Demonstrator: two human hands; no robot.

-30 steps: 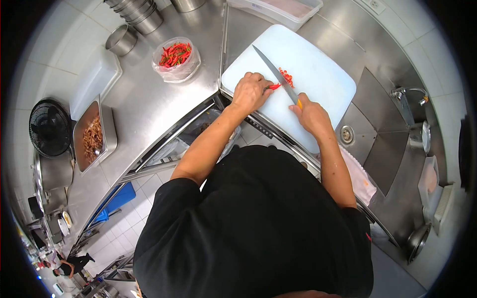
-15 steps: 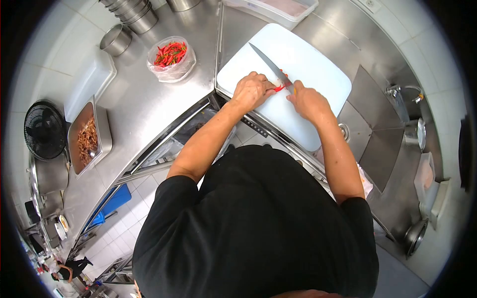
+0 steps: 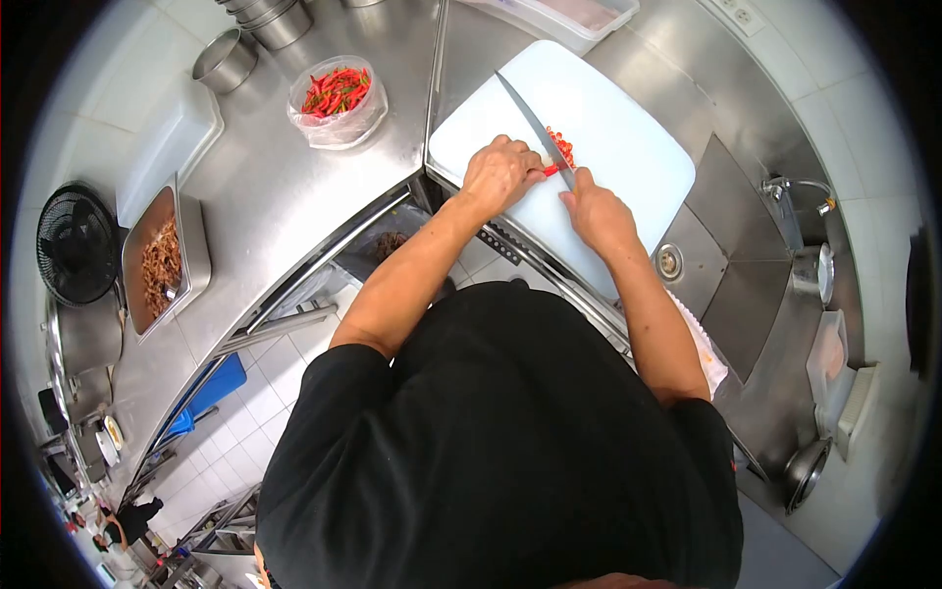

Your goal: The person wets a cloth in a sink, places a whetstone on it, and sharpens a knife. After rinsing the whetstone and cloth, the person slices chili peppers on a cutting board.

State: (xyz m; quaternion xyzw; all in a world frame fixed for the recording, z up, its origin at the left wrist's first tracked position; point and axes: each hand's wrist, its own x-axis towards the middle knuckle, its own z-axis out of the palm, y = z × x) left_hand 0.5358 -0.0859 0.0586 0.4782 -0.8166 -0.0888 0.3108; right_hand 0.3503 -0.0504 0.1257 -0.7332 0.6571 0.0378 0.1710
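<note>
My right hand [image 3: 601, 211] is closed around the handle of a long kitchen knife [image 3: 531, 117], its blade pointing up and to the left. With bent fingers my left hand [image 3: 501, 176] pinches a red chili pepper [image 3: 550, 170] at the blade's edge. Chopped chili pieces [image 3: 561, 147] lie on the far side of the blade. Under both hands is a white cutting board [image 3: 628, 147]. To the left, a clear plastic tub [image 3: 339, 133] lined with a bag holds whole red chilies [image 3: 337, 91].
At the right is a steel sink [image 3: 736, 304] with a faucet [image 3: 781, 188]. A steel pan [image 3: 201, 240] of brown shredded food stands on the left counter, beside a black strainer [image 3: 77, 243]. Steel pots [image 3: 226, 61] stand at the back left; a plastic container [image 3: 589, 34] is behind the board.
More chopped chili shows beside the blade, and the held chili looks shorter. The knife has shifted slightly, with the left hand staying close to it. The whole view has tilted a little.
</note>
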